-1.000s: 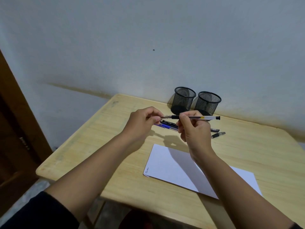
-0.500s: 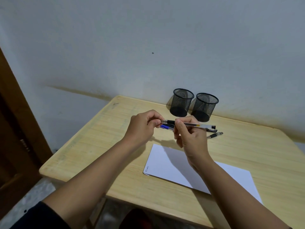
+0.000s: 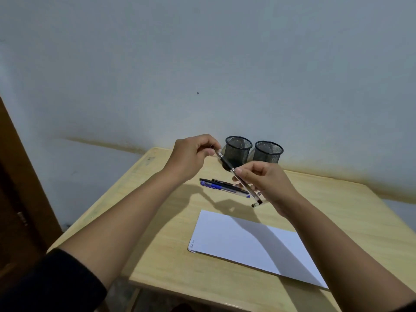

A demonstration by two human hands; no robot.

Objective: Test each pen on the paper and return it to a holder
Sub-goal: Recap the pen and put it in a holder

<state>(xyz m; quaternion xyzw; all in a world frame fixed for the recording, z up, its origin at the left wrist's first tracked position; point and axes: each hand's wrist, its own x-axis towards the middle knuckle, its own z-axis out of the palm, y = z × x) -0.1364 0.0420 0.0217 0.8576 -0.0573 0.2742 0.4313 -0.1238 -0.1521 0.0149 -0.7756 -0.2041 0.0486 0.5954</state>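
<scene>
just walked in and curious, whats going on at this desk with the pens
A person holds a clear pen above the wooden table, the right hand gripping its barrel and the left hand pinching the far end. More pens lie behind the white paper, near two black mesh holders.

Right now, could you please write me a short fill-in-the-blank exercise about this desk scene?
1. Both hands hold one ___ above the table.
2. The number of mesh holders by the wall is ___.
3. The white paper carries a small scribble near its ___ corner.

Missing words: pen; two; left
</scene>
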